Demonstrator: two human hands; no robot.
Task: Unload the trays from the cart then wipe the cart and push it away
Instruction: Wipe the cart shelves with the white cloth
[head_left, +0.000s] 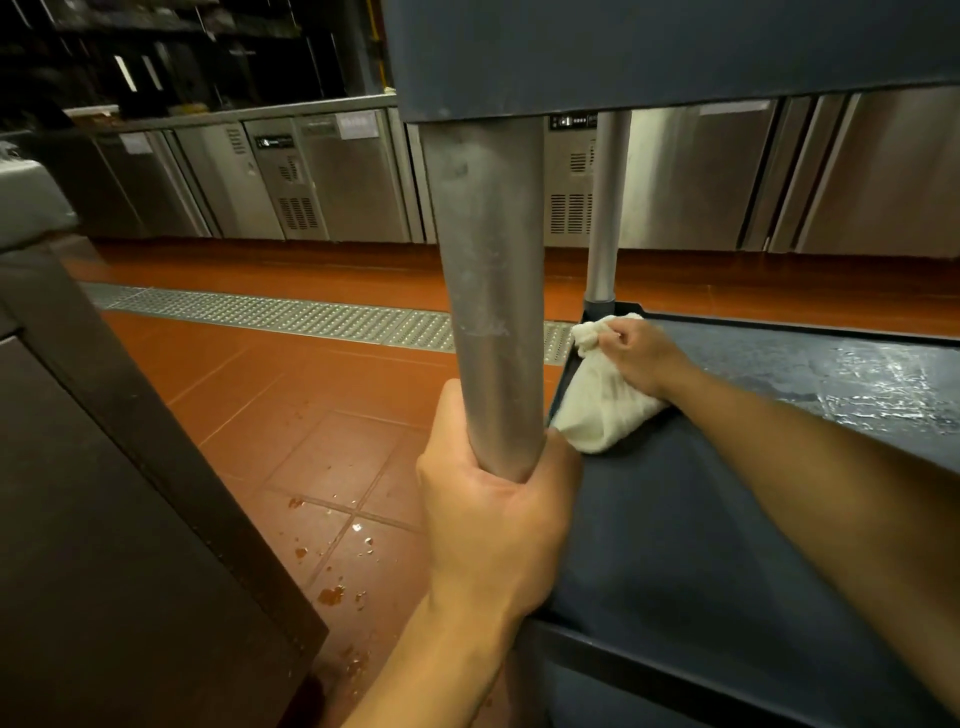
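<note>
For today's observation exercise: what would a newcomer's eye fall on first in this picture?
First, the thick grey metal cart post at centre, gripped low by the left hand. Next, the right hand holding a crumpled white cloth in the far corner of the dark blue cart shelf, wet at right.

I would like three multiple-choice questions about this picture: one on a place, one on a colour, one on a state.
1. Where is the crumpled white cloth?
A. far left corner of the dark blue cart shelf
B. on the floor
C. on the top shelf

2. What colour are the floor tiles?
A. grey
B. reddish-brown
C. white

3. What is the left hand doing?
A. hanging free
B. gripping the grey metal cart post
C. holding a tray

Answers: 1 A, the right hand holds it there; 2 B, tiles look red-brown; 3 B, fingers wrap the post.
</note>
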